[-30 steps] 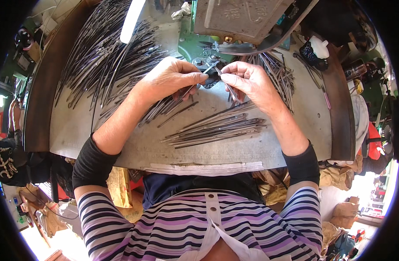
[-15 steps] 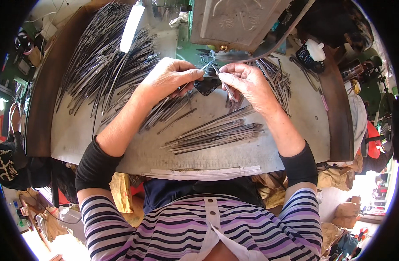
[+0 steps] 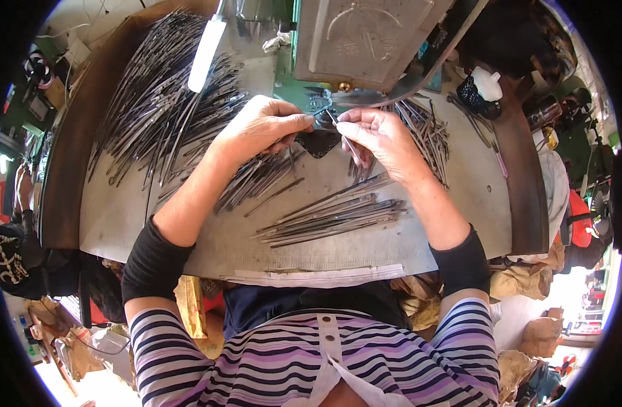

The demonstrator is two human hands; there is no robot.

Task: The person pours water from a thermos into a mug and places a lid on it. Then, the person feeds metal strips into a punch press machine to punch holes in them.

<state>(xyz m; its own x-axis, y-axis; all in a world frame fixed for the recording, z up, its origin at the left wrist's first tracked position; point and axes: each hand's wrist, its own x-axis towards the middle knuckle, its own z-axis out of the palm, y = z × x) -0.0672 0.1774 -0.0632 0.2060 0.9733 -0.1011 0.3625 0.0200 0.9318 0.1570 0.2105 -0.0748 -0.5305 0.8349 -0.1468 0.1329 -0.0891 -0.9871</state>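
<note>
My left hand (image 3: 265, 129) is closed, its thumb and forefinger pinching a thin dark strip (image 3: 322, 110) that points toward the sewing-machine-like head. Opposite it, my right hand (image 3: 375, 139) is closed on another thin strip (image 3: 332, 118), whose tail hangs below the fingers. The two strip ends almost meet just in front of the machine head (image 3: 365, 44); whether they touch I cannot tell. Under my left wrist lies a bundle of similar strips (image 3: 253, 182). A smaller loose bundle (image 3: 334, 220) rests on the grey table in front of me.
A large heap of dark strips (image 3: 162, 102) covers the table's left side, under a white lamp tube (image 3: 207, 55). More strips (image 3: 426, 136) lie right of the machine. Farther right are a dark patterned container with a white top (image 3: 486, 85) and a pink-handled tool (image 3: 502, 163).
The view has shifted slightly, so the machine and table sit a little differently. Both hands keep their pinch, and the strip ends remain close together by the machine.
</note>
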